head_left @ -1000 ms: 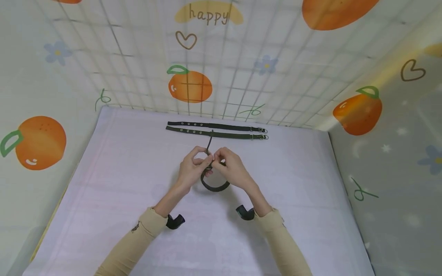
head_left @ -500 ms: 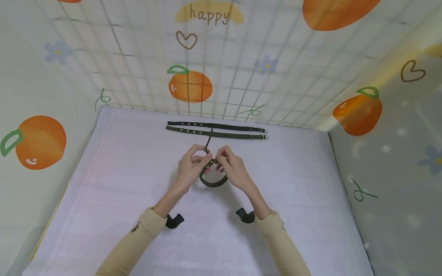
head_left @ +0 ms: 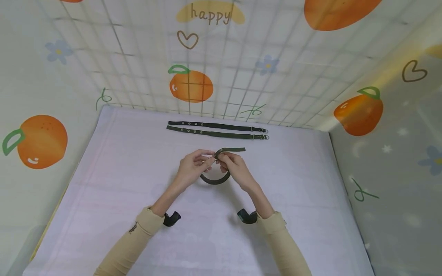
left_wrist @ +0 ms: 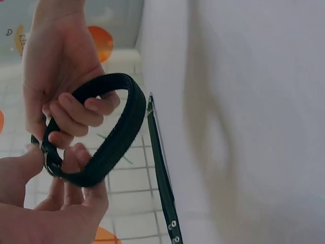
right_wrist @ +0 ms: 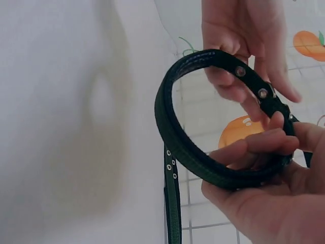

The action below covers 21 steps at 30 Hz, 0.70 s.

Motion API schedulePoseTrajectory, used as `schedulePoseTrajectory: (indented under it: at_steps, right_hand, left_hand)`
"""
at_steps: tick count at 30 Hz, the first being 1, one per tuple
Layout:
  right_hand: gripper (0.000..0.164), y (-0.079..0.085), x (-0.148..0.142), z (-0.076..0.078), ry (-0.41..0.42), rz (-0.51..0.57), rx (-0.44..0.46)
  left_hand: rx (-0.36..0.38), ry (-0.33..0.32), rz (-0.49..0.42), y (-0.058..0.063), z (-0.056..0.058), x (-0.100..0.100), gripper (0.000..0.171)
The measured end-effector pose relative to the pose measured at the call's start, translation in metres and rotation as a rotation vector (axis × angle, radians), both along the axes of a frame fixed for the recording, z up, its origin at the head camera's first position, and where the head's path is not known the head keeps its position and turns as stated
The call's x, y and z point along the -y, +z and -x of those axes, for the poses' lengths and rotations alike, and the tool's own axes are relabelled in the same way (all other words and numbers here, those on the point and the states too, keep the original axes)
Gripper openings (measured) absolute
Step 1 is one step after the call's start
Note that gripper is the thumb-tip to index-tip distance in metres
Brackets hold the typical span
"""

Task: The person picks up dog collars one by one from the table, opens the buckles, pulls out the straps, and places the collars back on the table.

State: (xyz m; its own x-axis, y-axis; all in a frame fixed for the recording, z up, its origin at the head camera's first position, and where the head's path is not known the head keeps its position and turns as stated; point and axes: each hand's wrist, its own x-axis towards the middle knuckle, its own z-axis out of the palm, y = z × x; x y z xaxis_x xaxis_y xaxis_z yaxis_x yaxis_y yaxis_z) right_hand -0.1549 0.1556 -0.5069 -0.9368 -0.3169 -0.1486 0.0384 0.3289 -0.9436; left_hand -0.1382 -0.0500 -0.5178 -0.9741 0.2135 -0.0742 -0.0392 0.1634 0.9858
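A dark green collar [head_left: 215,181], bent into a loop, is held between both hands above the table. My left hand [head_left: 192,168] pinches it beside the metal buckle [left_wrist: 43,147], thumb on one side and fingers on the other. My right hand [head_left: 238,171] grips the band close by, with fingers curled inside the loop. The free end [head_left: 236,149] of the strap points right, past the right hand. Metal eyelets [right_wrist: 262,93] show on the band in the right wrist view. The fingers partly cover the buckle.
Behind the hands, a black collar [head_left: 228,126] and a dark green collar [head_left: 228,134] lie straight, side by side, on the white table [head_left: 138,153]. A patterned curtain with a grid [head_left: 235,88] rises along the back edge. Dark curved pieces sit at both wrists.
The strap's free end stood up toward the back; now it points right, over the right hand. Both hands have stayed near the same spot, and the loop has risen slightly.
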Motion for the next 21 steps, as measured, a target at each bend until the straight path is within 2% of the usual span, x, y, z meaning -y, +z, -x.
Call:
schedulePoseTrajectory:
  at_steps: [4, 12, 21]
  right_hand:
    - [0.034, 0.0, -0.002, 0.001, -0.029, 0.016, 0.001]
    - [0.031, -0.003, -0.001, 0.002, -0.08, 0.09, 0.017]
    - [0.027, -0.006, 0.002, 0.003, -0.16, 0.263, 0.085]
  left_hand:
    - [-0.032, -0.012, 0.059, -0.002, 0.001, 0.004, 0.036]
    - [-0.043, -0.005, 0.101, -0.006, 0.001, 0.01, 0.038]
    - [-0.002, 0.023, 0.071, -0.012, -0.003, 0.01, 0.029]
